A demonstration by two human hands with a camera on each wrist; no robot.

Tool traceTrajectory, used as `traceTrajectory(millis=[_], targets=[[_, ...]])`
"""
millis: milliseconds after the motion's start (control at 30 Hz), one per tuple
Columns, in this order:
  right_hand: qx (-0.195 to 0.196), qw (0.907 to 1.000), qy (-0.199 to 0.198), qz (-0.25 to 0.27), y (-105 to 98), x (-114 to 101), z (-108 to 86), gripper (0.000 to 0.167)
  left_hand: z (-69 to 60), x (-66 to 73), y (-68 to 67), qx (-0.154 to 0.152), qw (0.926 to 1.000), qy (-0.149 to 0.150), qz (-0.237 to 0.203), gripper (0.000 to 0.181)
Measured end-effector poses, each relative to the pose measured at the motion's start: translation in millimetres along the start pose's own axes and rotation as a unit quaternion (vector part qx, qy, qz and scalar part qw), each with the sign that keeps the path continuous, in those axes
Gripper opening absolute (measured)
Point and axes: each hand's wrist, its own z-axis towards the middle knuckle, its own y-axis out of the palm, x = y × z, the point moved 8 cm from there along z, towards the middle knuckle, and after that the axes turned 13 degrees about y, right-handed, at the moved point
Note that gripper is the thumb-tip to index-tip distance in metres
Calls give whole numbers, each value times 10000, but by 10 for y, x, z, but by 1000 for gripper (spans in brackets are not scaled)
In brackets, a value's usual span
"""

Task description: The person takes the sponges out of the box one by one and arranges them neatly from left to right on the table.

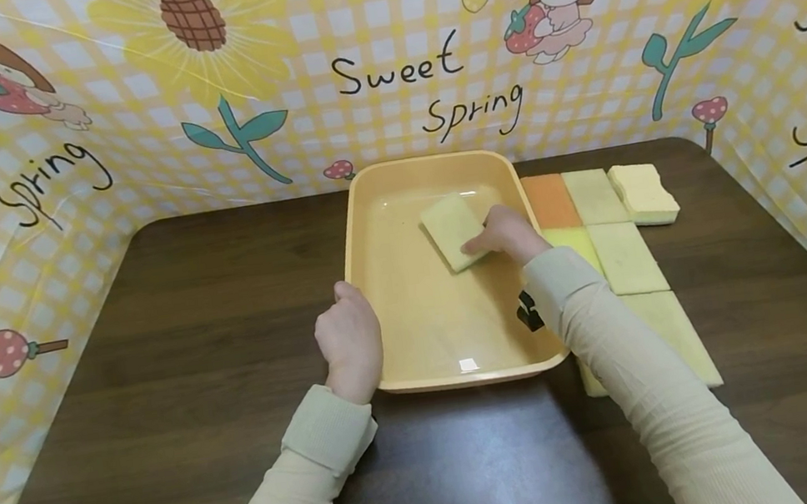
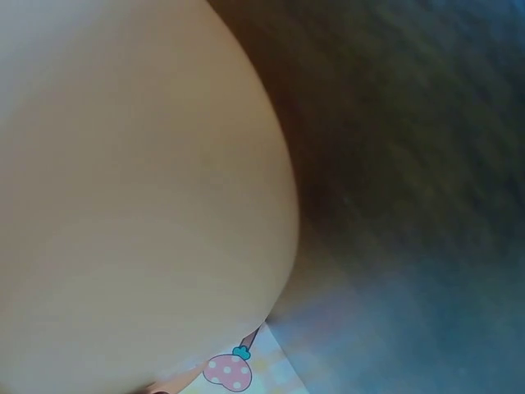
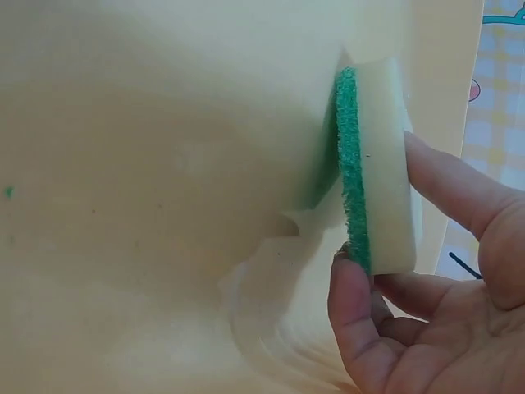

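A shallow yellow-orange basin (image 1: pixel 457 378) sits on the dark wooden table. My left hand (image 1: pixel 349 338) grips its left rim; in the left wrist view a blurred expanse of that hand (image 2: pixel 148 197) hides the grip. Inside the basin, my right hand (image 1: pixel 509 232) holds a pale-yellow scouring sponge (image 1: pixel 449 229) by its right edge. From the right wrist, this sponge (image 3: pixel 385 172) shows a green scouring layer facing the basin floor. The thumb lies on the pale side, while a fingertip touches the lower end of the green layer. The sponge is tilted, with water beneath it.
Right of the basin lie an orange sponge (image 1: pixel 548 200), a pale green sponge (image 1: pixel 597 196), a cream wavy-edged sponge (image 1: pixel 644 193), and several yellowish sponges (image 1: pixel 629 256), partly covered by my right arm. A patterned cloth (image 1: pixel 391 26) encloses the table's back and sides.
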Motion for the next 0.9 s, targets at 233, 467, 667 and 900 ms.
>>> traceTrajectory(millis=[233, 467, 667, 900], targets=[[98, 9992, -34, 392, -20, 28, 0, 48, -3, 12, 14, -56, 10000, -7, 5, 16], [272, 9919, -187, 1224, -58, 45, 33, 32, -8, 14, 7, -132, 9999, -2, 81, 16], [211, 9866, -203, 1606, -57, 33, 0, 40, 5, 7, 36, -349, 9994, -22, 64, 14], [196, 9805, -309, 1931, -76, 11, -61, 31, -2, 8, 31, -379, 9992, -19, 105, 15]])
